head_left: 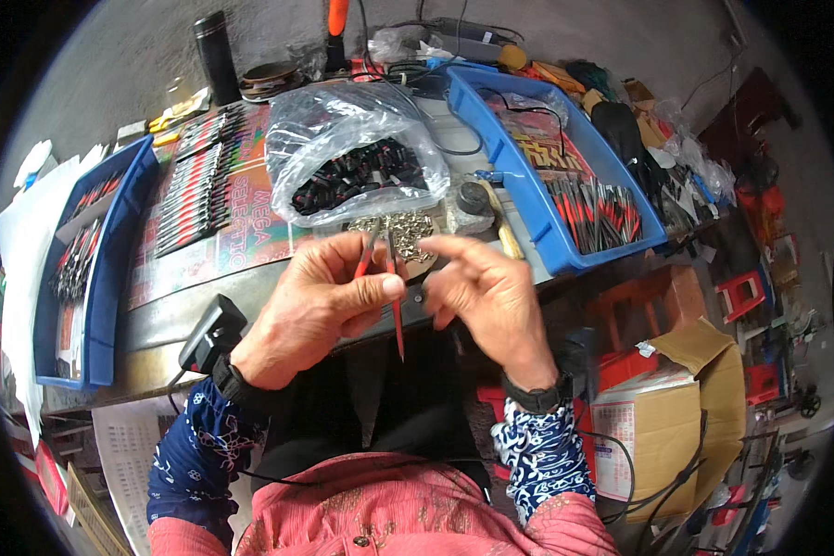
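At the bench [259,282], the left hand [329,292] pinches slim red-black rods [398,320]; what the half-curled right hand [486,292] holds, one cannot tell. Rod handling seems the step; next calls for precise fingertips.

Red-and-dark rods [398,326], two, before the worktop's [255,283] near edge: partly hidden by left hand [320,289].
Right hand [496,292]: fingers blurred; whether anything is held cannot be told.
Metal parts [415,229], heaped by near edge: partly covered by left hand; single pieces too small to identify.
Black pieces [361,176], bagged: kind indistinct.
Pink garment [380,510]: cut off by lower picture edge.
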The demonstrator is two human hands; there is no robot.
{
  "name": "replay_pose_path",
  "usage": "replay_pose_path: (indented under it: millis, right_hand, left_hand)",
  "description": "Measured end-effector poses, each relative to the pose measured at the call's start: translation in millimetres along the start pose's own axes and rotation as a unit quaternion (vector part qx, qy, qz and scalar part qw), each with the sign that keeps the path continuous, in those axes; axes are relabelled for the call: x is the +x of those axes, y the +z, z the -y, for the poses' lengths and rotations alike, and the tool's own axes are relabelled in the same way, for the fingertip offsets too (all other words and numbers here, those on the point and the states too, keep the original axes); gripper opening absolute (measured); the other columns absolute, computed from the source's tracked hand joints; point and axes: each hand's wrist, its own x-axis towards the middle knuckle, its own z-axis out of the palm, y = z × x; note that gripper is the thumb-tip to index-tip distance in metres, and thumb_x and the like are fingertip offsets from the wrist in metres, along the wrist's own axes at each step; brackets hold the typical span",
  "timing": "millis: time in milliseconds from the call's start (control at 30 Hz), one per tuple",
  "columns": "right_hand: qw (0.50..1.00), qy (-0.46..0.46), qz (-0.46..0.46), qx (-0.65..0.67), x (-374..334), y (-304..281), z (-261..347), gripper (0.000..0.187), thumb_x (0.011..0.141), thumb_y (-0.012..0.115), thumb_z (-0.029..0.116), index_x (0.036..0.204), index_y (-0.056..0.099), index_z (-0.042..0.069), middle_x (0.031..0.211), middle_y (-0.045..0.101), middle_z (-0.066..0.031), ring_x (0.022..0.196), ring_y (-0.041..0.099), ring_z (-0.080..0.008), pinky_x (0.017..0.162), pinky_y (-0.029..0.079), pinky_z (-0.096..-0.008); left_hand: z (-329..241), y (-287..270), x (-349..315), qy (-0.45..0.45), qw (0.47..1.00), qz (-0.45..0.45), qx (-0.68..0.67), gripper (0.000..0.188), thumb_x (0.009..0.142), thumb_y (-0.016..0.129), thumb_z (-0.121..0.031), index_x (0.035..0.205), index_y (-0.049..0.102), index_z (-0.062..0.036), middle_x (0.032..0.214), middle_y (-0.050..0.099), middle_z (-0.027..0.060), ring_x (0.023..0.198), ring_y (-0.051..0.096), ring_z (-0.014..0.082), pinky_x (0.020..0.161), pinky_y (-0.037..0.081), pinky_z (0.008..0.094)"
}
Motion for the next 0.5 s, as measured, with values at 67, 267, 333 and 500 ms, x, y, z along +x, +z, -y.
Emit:
replay_pose_path:
  millis: [67, 267, 333, 500]
  right_hand:
    - [0.965, -0.069, -0.113, -0.228, 9, -23, -7, 0.034, 0.088, 0.068, 0.012, 0.117, 0.059, -0.002, 0.075, 0.066, -0.0085, 0.066, 0.063, -0.0214, 0.059, 0.048, -0.0328]
    - [0.798, -0.157, -0.171, -0.556, 22, -67, -41, 0.030, 0.083, 0.064, 0.009, 0.108, 0.057, -0.006, 0.090, 0.056, -0.0193, 0.083, 0.056, -0.0362, 0.070, 0.046, -0.0438]
    - [0.782, -0.149, -0.167, -0.582, 24, -68, -54, 0.029, 0.083, 0.061, 0.007, 0.107, 0.053, -0.005, 0.090, 0.053, -0.0184, 0.083, 0.054, -0.0355, 0.069, 0.047, -0.0429]
    - [0.754, -0.098, -0.194, -0.620, 34, -65, -74, 0.030, 0.082, 0.063, 0.008, 0.109, 0.054, -0.001, 0.093, 0.055, -0.0161, 0.089, 0.057, -0.0349, 0.072, 0.050, -0.0415]
  left_hand:
    - [-8, 4, 14, 0.037, 0.998, -0.003, 0.048, 0.014, 0.088, 0.071, -0.015, 0.089, 0.061, -0.0049, 0.072, 0.057, -0.0012, 0.053, 0.044, 0.0036, 0.044, 0.031, 0.0183]
    - [-28, 25, 57, 0.132, 0.980, -0.051, 0.140, 0.009, 0.088, 0.067, -0.005, 0.090, 0.062, 0.0012, 0.072, 0.060, 0.0009, 0.060, 0.056, 0.0060, 0.056, 0.045, 0.0214]
    - [-32, 31, 74, 0.164, 0.964, -0.058, 0.203, 0.011, 0.090, 0.066, -0.013, 0.096, 0.065, -0.0032, 0.072, 0.062, -0.0011, 0.061, 0.056, 0.0030, 0.051, 0.036, 0.0170]
    - [-31, 38, 110, 0.220, 0.941, -0.059, 0.252, 0.010, 0.090, 0.066, -0.011, 0.094, 0.065, -0.0024, 0.070, 0.062, -0.0012, 0.063, 0.055, 0.0019, 0.052, 0.036, 0.0174]
